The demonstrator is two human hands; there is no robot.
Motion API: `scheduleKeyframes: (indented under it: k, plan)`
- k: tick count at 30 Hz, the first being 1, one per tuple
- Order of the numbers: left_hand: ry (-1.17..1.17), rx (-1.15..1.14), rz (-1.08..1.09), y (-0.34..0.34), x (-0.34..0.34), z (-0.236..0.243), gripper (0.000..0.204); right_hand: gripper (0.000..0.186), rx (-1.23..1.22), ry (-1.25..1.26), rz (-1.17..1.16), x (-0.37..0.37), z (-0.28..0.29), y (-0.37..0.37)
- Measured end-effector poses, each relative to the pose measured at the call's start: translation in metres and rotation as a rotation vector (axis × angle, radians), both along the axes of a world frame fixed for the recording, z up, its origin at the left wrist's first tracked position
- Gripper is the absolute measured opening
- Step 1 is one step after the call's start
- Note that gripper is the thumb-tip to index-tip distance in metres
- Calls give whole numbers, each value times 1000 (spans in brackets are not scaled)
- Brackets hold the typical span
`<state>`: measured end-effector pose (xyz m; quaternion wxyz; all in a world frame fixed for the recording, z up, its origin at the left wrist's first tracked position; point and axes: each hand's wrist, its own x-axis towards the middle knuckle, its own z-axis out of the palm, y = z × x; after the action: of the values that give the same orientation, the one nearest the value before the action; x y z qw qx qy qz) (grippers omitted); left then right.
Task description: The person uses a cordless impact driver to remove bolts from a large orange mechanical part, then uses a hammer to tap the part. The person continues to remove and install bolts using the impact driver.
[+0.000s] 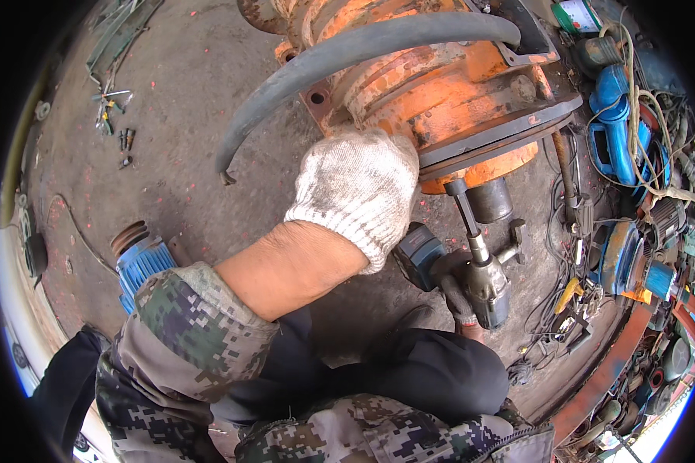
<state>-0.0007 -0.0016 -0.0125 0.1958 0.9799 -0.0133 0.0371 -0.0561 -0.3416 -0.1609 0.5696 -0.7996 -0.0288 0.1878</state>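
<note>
My left hand, in a soiled white knit glove, is closed against the flange edge of a large orange machine. Its fingertips are hidden, so what they hold cannot be made out. Low on the right, my right hand grips a cordless impact wrench by its handle; that glove is greyish and partly covered by the tool. From the wrench a long socket extension points up, its dark end at the orange flange's lower face. A dark round shaft juts from the flange beside it.
A thick black hose arches over the machine. On the floor at left lie hand tools, a few bolts and a blue motor. Cables, a blue pump and piled metal parts crowd the right side.
</note>
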Motion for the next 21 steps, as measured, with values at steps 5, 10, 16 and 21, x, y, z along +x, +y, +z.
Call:
scheduleKeyframes:
  k: [5, 10, 16, 21]
  plan:
    - [-32, -33, 13, -2, 2, -4, 35, 39, 962, 336, 127, -5, 33, 43]
    - [-33, -37, 16, -2, -3, 3, 36, 20, 189, -96, 68, 0, 29, 17]
    - [-14, -22, 36, -6, -3, 0, 37, 28, -848, -551, 462, 31, 81, 33]
    - [-2, -10, 72, -9, -3, 2, 37, 50, 117, 50, 116, 6, 35, 5]
